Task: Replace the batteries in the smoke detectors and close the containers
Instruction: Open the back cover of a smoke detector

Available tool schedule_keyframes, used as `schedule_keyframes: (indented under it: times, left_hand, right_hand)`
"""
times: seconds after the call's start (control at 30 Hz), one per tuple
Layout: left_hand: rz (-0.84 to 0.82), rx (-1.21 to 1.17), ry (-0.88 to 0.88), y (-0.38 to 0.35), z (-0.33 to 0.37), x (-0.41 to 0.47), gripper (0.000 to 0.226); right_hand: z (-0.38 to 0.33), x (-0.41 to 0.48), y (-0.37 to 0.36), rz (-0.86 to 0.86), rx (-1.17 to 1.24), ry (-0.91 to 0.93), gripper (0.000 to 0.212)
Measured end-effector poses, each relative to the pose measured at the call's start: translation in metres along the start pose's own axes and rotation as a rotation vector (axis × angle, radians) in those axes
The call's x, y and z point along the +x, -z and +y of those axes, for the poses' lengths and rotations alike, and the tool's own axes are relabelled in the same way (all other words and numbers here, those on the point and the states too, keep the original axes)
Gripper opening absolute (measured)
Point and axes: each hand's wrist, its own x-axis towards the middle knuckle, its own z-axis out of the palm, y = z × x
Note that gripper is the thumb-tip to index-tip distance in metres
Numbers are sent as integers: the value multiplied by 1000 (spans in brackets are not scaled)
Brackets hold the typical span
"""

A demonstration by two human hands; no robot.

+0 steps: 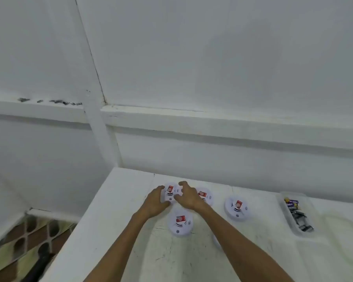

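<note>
Several round white smoke detectors with red labels lie on a white table [122, 231]. My left hand [155, 202] and my right hand [189, 197] both grip the far-left detector [170, 192] from either side, fingers curled round its rim. A second detector [205, 195] is partly hidden behind my right hand. A third detector [180, 222] lies nearer me between my forearms, and a fourth [236, 207] sits to the right. A clear plastic container [298, 212] holding several batteries stands open at the far right.
A white wall with a ledge [212, 117] rises just behind the table. The table's left edge drops to a patterned floor [22, 237]. Part of another white round object [216, 242] shows beside my right forearm.
</note>
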Motion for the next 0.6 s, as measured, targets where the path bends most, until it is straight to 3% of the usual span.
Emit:
schedule_keyframes:
  times: [0.1, 0.3, 0.43, 0.6]
  left_hand:
    - [36, -39, -29, -4, -7, 4, 27]
    - [78, -135, 60, -15, -24, 20, 61]
    - [169, -179, 35, -22, -33, 25, 44]
    - [224, -315, 35, -29, -33, 18, 63]
  right_hand:
    - [2, 7, -10, 9, 49, -52, 68]
    - [19, 26, -27, 29, 87, -99, 74]
    - [30, 31, -34, 74, 120, -69, 69]
    - [36, 24, -38, 301, 205, 62, 67]
